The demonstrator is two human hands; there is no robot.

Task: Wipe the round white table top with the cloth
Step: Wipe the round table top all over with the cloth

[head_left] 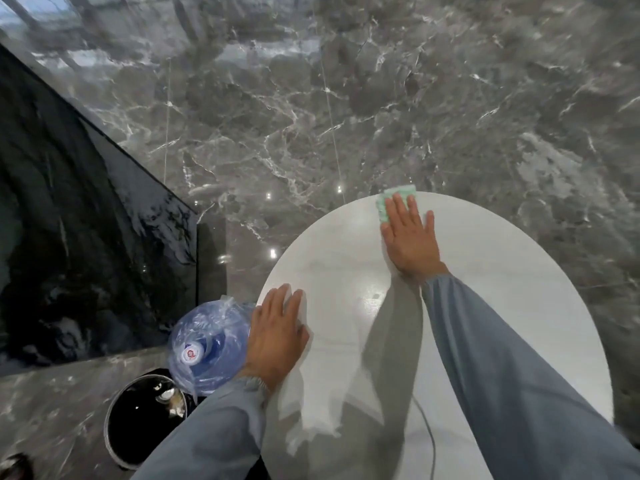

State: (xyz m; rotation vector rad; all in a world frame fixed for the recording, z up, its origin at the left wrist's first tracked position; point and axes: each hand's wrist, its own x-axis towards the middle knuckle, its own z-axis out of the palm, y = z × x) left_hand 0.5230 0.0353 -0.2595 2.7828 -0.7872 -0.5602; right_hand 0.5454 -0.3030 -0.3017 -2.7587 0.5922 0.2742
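A round white table top (346, 258) fills the lower right of the head view. A pale green cloth (393, 199) lies at the table's far edge, partly over the rim. My right hand (410, 235) lies flat on it with straight fingers, pressing it down; most of the cloth is hidden under the palm. My left hand (277, 332) rests flat on the table's left edge, fingers straight, holding nothing. Both arms wear light blue sleeves.
A blue water jug (204, 344) wrapped in clear plastic stands on the floor beside the table's left edge. Near it is a round black bin (138, 420). A glossy black wall panel (69, 237) runs along the left. Grey marble floor (346, 98) surrounds the table.
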